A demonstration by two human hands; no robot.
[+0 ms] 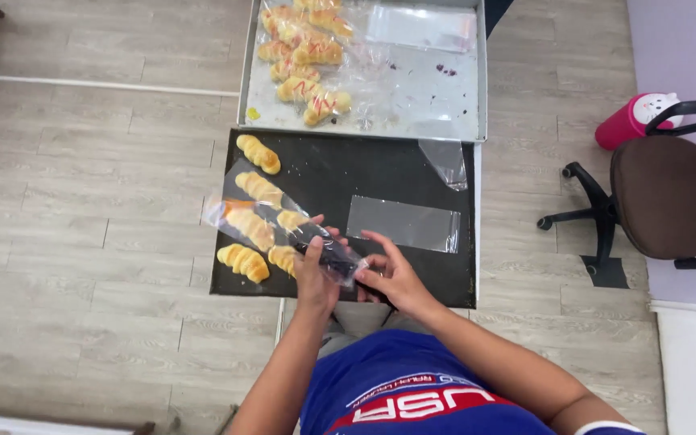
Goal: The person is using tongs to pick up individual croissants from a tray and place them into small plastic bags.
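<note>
Two hands, both closed in a grip on one clear plastic bag [283,221]: left hand [313,278] clenched around the bag's near, open end, right hand [392,278] pinching that same end from the other side. The bag stretches away up-left from the grip and lies low over the black tray [388,173], holding what looks like three golden pastry rolls, the count unsure through the plastic. Loose rolls on the black tray: one at the far left corner [258,153], one at the near left edge [243,263], a third partly hidden beside the left hand. Empty clear bags: one flat on the black tray [403,223], just beyond the right hand; more in the grey tray [482,72] farther off, beside a heap of wrapped rolls [304,60], number untellable. One brown office chair [666,197] and one pink container [634,119] on the floor, well apart to the right.
</note>
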